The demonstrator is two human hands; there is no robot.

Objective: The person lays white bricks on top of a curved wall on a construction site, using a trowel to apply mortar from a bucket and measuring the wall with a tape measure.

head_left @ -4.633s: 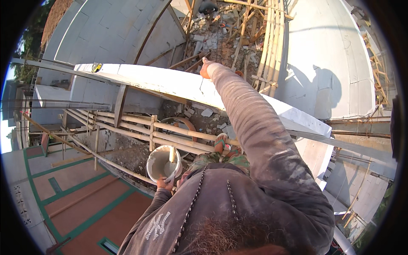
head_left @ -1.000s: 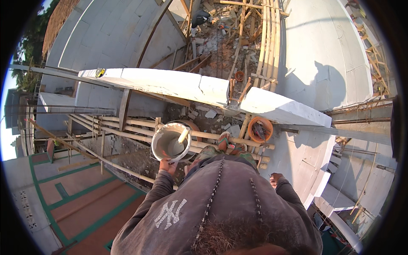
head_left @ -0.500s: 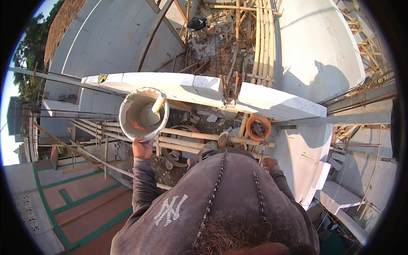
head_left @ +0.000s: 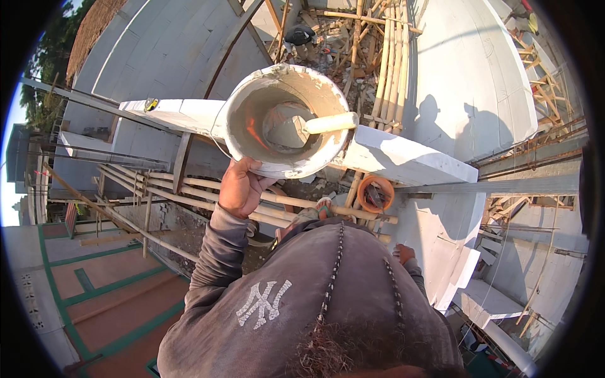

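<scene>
In my left hand (head_left: pixel 241 189) is the rim of a mortar-smeared bucket (head_left: pixel 302 165), raised in front of my chest, its mouth tilted toward me. A tool with a thick pale handle (head_left: pixel 331 123) leans inside the bucket; its grey, mortar-coated blade looks like a trowel's. A thin wire bail (head_left: pixel 216 140) hangs at the bucket's left side. Low beside my right hip, my right hand (head_left: pixel 404 253) is near the pale block wall (head_left: pixel 438 233); its fingers are too small and partly hidden to read.
White blocks (head_left: pixel 394 154) top the wall ahead, with a yellow tape measure (head_left: pixel 151 104) at the left. Bamboo poles (head_left: pixel 283 200) run below me, where my foot (head_left: pixel 324 206) rests. An orange bucket (head_left: pixel 375 193) hangs by them. Rubble and another person (head_left: pixel 299 34) are beyond.
My left hand has brought the bucket right and up, closer to me, with the tool still inside. The bucket now covers part of the wall top. My right hand stays low at the right.
</scene>
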